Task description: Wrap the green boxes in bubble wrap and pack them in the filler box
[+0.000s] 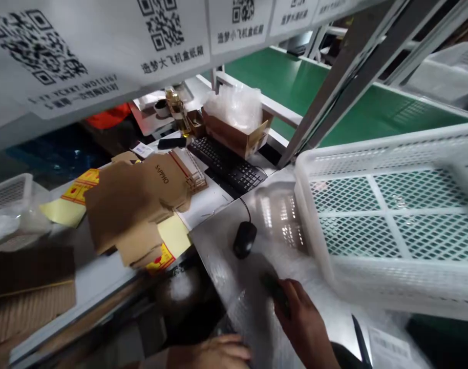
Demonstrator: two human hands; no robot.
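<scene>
My right hand (301, 320) is closed round a dark, narrow object (274, 288) above the grey worktop (222, 246); motion blur hides its kind. At the bottom edge, my left hand (214, 352) shows partly, its fingers bent and close together. A dark shape lies by those fingers, but what they grip, if anything, cannot be made out. A black computer mouse (245, 239) rests on the worktop beyond my right hand, touched by neither hand. Flattened brown cardboard boxes (130, 200), one printed SAPPHO, lie to the left over yellow sheets (172, 238).
A white plastic crate (357, 212) stands at the right. Behind the mouse are a black keyboard (226, 164) and a carton (230, 136) of bubble wrap. A green conveyor (280, 77) runs behind a metal post (334, 87). A shelf edge with QR labels (114, 56) hangs overhead.
</scene>
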